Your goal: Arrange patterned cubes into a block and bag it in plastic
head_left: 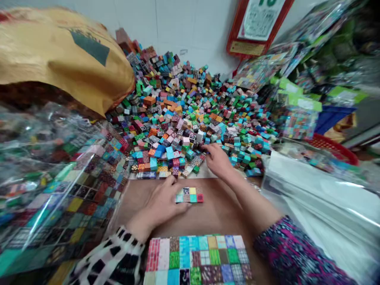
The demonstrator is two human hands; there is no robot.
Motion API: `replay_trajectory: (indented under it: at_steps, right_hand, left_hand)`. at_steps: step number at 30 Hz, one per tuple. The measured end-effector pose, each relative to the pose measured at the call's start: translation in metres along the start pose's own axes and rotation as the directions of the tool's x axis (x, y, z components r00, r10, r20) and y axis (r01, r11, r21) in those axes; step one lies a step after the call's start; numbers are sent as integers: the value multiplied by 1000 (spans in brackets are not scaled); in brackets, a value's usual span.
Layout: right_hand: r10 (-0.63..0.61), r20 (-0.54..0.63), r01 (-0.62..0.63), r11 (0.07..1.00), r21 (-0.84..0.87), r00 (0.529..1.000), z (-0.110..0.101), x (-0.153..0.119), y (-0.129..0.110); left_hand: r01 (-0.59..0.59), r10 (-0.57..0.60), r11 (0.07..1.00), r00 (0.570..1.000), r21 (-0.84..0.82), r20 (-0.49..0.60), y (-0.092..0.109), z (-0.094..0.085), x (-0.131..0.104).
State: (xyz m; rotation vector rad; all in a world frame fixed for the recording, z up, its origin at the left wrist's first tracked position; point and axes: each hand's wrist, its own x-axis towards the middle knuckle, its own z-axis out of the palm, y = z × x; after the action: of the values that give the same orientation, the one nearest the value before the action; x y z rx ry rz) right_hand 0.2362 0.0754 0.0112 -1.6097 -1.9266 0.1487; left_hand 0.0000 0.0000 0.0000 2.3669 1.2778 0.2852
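A small two-row group of patterned cubes (190,195) lies on the brown work surface. Round its left end curves my left hand (163,202), the thumb along the near edge and the index finger apart from it, close to the front of the pile; whether it touches the cubes I cannot tell. My right hand (218,160) reaches to the near part of the heap of small coloured blocks (190,114). Its fingers are bent together at the tips, and what they pinch, if anything, is hidden. Closer to me lies a flat slab of many patterned squares (198,261).
Clear bags of block slabs (74,198) crowd the left, below a large yellow sack (68,51). At right are stacked clear plastic sleeves (320,194), a red basket (335,148) and green-topped packs (299,114). A red-framed calendar (258,23) hangs on the wall.
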Motion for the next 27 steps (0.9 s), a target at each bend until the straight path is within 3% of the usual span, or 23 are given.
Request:
replay_trajectory:
  at_steps: [7,12,19,27]
  right_hand:
    - [13,10,-15,961,277,1000,-7,26,-31]
    - [-14,22,10,984,176,1000,0,38,-49]
    - [-129,-37,134,971,197,991,7,38,-46]
    - [-91,-100,113,964,240,991,6,38,-50]
  left_hand:
    - [-13,9,998,998,-69,-63,-3,1,1]
    - [-34,31,998,997,-45,-71,-5,3,2]
    - [-21,19,998,999,-56,-43,-5,2,2]
    - [-11,9,999,999,-52,-31,-2,0,2]
